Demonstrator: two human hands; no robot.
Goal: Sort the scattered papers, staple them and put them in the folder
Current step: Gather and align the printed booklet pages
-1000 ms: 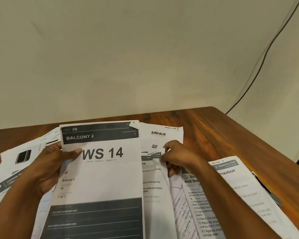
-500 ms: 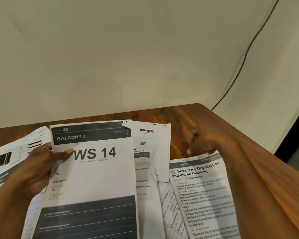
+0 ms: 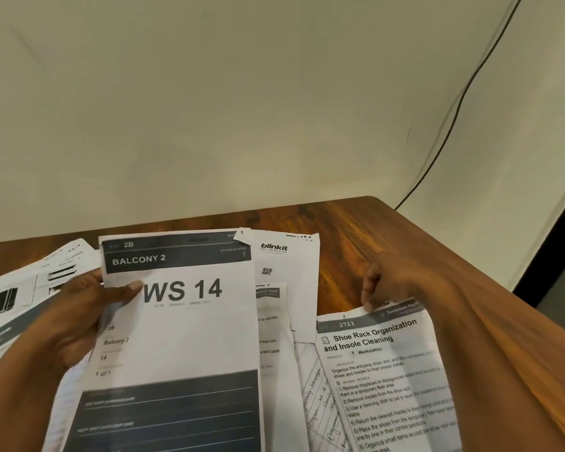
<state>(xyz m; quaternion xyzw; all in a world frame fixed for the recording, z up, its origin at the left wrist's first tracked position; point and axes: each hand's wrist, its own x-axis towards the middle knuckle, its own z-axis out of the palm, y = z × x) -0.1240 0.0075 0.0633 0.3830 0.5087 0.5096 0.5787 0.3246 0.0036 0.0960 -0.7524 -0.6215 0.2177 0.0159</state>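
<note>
Shoe-rack sheet [image 3: 385,370]: right of the WS 14 sheet [image 3: 177,337], on the table [image 3: 356,230]. Thin, limp, likely creases; best lifted by an edge. Right hand [image 3: 392,282] pinches its top edge; left hand [image 3: 75,321] holds the WS 14 sheet.

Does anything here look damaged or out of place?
Yes. The WS 14 sheet held in the left hand has a bent or torn top right corner. The other papers lie fanned and overlapping at angles on the wooden table, not yet squared into one pile.

"WS 14" sheet [image 3: 183,321]; "blinkit" slip [image 3: 284,256]
</note>
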